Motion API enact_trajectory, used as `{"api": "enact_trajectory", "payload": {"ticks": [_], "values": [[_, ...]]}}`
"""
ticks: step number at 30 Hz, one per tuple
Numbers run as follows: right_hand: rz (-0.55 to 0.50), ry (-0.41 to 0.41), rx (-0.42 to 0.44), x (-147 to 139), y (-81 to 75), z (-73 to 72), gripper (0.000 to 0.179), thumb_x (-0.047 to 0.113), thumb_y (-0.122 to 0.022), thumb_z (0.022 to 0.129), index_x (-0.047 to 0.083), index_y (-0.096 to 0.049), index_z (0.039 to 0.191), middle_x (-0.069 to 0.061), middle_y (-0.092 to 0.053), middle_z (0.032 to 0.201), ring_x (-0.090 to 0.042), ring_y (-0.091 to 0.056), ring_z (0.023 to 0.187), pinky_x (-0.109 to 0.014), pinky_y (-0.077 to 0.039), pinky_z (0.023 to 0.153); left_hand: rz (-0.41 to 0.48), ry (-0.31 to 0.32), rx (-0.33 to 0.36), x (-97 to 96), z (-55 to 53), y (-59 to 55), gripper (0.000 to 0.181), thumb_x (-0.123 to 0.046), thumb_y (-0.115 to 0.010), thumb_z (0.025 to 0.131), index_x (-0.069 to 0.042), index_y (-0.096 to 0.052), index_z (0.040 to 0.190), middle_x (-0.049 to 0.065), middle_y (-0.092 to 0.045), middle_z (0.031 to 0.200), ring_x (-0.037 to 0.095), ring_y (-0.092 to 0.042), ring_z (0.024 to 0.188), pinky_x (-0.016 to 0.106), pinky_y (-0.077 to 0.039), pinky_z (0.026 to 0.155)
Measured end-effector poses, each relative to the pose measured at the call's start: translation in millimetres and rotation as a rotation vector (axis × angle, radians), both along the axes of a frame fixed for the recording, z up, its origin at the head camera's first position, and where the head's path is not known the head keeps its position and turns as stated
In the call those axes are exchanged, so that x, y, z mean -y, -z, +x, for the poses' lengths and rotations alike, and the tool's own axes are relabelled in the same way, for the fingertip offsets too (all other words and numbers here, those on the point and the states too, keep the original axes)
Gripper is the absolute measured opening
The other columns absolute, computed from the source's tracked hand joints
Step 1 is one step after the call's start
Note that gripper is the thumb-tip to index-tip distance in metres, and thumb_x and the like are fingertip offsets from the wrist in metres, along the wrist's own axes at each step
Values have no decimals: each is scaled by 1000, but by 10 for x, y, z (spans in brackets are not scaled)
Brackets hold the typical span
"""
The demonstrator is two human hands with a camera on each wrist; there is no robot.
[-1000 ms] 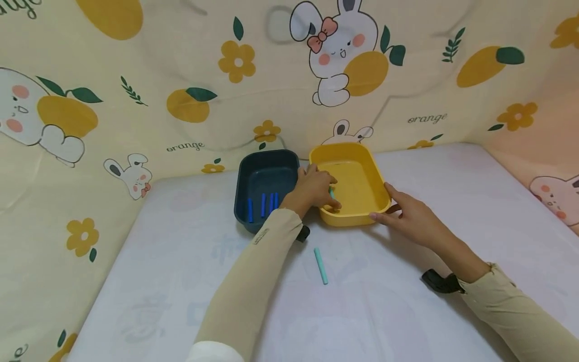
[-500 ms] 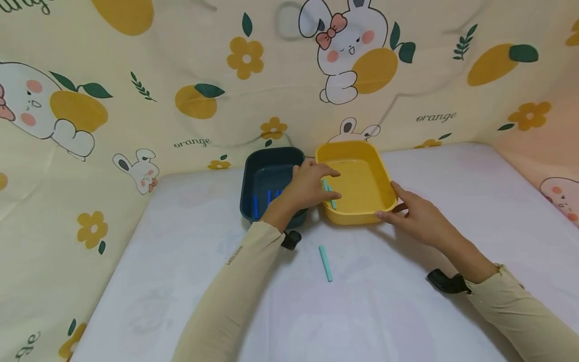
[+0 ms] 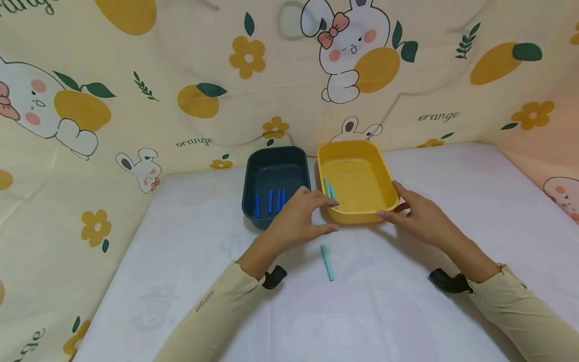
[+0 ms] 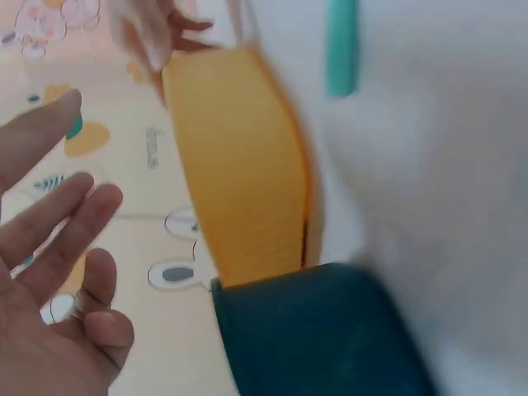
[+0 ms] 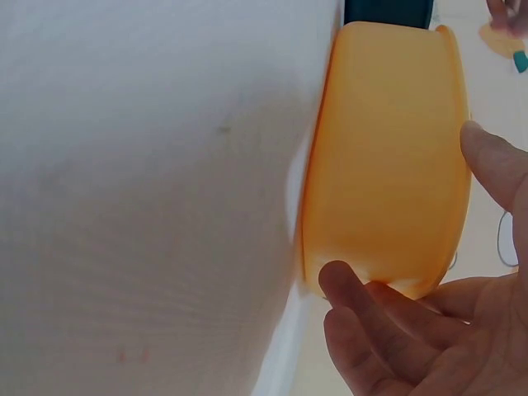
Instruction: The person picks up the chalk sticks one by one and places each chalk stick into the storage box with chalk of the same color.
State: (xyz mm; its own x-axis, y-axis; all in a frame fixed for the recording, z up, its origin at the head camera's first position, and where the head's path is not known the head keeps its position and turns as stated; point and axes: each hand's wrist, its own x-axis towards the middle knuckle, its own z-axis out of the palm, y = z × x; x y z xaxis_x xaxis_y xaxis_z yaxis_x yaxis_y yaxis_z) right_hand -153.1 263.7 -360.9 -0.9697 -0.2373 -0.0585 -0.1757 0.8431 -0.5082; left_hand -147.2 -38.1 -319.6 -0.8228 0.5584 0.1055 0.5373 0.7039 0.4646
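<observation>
My left hand (image 3: 294, 218) hovers with thumb and fingers spread, nothing between them, over the front of the gap between two boxes. My right hand (image 3: 422, 218) holds the near right corner of the yellow box (image 3: 353, 217), its thumb at the front rim and fingers along the side. In the right wrist view, the fingers (image 5: 384, 330) bend against the box's end. Two mint-green sticks (image 3: 327, 187) lie along the yellow box's left wall. Another mint-green stick (image 3: 327, 262) rests on the table, below the left hand's thumb.
A dark blue box (image 3: 277, 150) stands left of the yellow one, holding several blue sticks (image 3: 270, 201). Behind both boxes rises a printed cloth backdrop (image 3: 280, 90). White cloth (image 3: 181, 261) covers the table.
My left hand has let go of a mint-green stick inside the yellow box and drawn back toward the front left. My right hand stays at the box's corner. The view has shifted slightly.
</observation>
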Motion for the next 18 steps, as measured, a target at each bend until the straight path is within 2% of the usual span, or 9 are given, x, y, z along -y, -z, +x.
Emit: {"api": "enact_trajectory", "payload": {"ticks": [3, 8, 13, 15, 18], "values": [[-1, -2, 4, 4, -7, 8, 98, 57, -60, 93, 1, -12, 158, -27, -53, 135, -35, -63, 105, -43, -58, 79, -1, -24, 40, 42, 128, 55, 49, -40, -78, 85, -20, -68, 128, -4, -66, 131, 15, -46, 103, 26, -48, 85], [0, -4, 9, 10, -1, 20, 98, 57, -60, 93, 1, -12, 159, -26, -54, 134, -34, -63, 104, -41, -57, 78, 1, -89, 107, 104, 266, 128, 48, -40, -79, 84, -21, -68, 127, -4, -67, 125, 15, -47, 103, 27, -49, 84], [-1, -4, -6, 8, -5, 17, 98, 56, -61, 93, 1, -13, 158, -26, -54, 133, -35, -64, 103, -42, -58, 78, -8, -138, 60, 141, 345, 278, 52, -41, -81, 81, -18, -68, 126, -2, -66, 122, 18, -46, 107, 31, -51, 89], [-1, -4, -9, 5, -7, 14, 98, 56, -61, 93, 1, -13, 158, -26, -54, 133, -35, -64, 104, -41, -58, 78, -33, -139, 40, 150, 374, 349, 55, -43, -82, 80, -18, -67, 127, 0, -65, 122, 19, -46, 106, 31, -52, 89], [-1, -7, -7, 4, -12, 9, 98, 56, -61, 94, 1, -12, 158, -26, -54, 133, -34, -63, 104, -40, -57, 78, -99, -116, 46, 161, 428, 433, 63, -49, -83, 77, -17, -66, 128, 0, -64, 123, 18, -46, 106, 30, -51, 89]]}}
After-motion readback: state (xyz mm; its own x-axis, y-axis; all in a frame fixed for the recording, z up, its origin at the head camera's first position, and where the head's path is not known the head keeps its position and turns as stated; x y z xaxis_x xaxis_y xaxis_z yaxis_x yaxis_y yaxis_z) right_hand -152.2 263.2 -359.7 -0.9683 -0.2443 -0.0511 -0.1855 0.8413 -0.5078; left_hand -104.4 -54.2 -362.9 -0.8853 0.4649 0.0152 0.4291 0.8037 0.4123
